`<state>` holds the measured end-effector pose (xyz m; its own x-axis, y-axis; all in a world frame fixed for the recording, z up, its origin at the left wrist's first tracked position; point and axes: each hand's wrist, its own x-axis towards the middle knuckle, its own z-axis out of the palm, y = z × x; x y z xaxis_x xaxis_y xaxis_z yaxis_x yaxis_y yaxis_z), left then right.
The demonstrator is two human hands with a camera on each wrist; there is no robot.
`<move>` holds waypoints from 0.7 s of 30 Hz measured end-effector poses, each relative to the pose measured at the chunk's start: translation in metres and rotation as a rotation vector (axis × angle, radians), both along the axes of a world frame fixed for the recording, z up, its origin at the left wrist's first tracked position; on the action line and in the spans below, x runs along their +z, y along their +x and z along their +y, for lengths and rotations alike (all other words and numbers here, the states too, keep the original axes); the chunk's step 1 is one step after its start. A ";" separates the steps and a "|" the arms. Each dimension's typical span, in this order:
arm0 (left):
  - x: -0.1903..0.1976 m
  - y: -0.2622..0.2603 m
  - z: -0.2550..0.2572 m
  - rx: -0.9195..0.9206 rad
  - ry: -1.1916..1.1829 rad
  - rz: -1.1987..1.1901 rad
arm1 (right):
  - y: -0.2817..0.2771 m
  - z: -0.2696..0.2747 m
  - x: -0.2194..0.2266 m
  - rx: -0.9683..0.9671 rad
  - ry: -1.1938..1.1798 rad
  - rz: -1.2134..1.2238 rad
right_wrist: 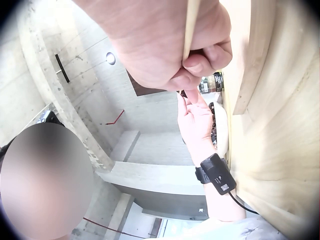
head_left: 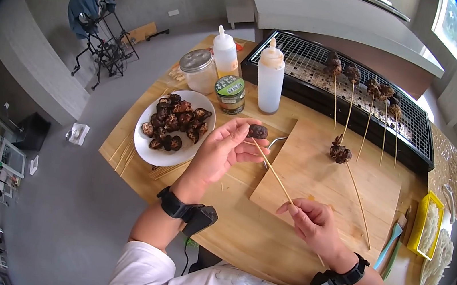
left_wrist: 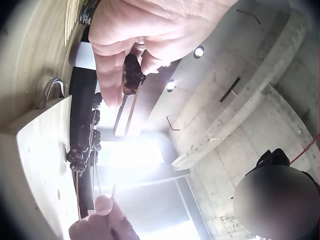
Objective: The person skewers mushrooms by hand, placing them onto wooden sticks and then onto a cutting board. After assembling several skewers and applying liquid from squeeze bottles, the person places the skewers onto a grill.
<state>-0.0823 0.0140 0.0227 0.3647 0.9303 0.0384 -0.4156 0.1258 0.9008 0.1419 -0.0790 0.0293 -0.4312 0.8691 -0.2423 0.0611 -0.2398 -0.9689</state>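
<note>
Between thumb and fingers my left hand (head_left: pixel 221 148) pinches a dark brown mushroom (head_left: pixel 257 131), seen close up in the left wrist view. A thin wooden skewer (head_left: pixel 275 175) runs from that mushroom down to my right hand (head_left: pixel 313 225), whose thumb and fingers pinch it along its lower part. The skewer's upper end meets the mushroom. Beside my left hand stands a white plate (head_left: pixel 144 144) piled with similar mushrooms (head_left: pixel 176 119). A finished-looking skewer (head_left: pixel 360 201) with dark mushrooms at its top lies on the wooden cutting board (head_left: pixel 295 163), beyond my right hand.
A black grill (head_left: pixel 301 71) bears several mushroom skewers at the back. Squeeze bottles (head_left: pixel 270 81), a lidded jar (head_left: pixel 197 70) and a green-labelled container (head_left: pixel 229 94) stand behind the plate. Bare skewers (head_left: pixel 123 154) lie left; a blue brush (head_left: pixel 388 245) and yellow basket (head_left: pixel 413 239) lie right.
</note>
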 end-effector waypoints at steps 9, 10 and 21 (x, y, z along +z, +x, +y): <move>-0.003 0.002 -0.002 -0.022 -0.002 -0.001 | 0.001 0.002 -0.008 -0.041 0.020 -0.008; -0.002 0.002 -0.002 -0.022 -0.002 -0.001 | 0.001 0.002 -0.008 -0.045 0.012 -0.001; 0.003 0.004 -0.005 0.101 0.145 0.176 | 0.001 0.002 -0.006 -0.054 0.053 -0.032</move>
<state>-0.0780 0.0086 0.0257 0.2834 0.9516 0.1185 -0.2541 -0.0446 0.9661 0.1426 -0.0775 0.0228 -0.3761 0.9028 -0.2087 0.0805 -0.1925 -0.9780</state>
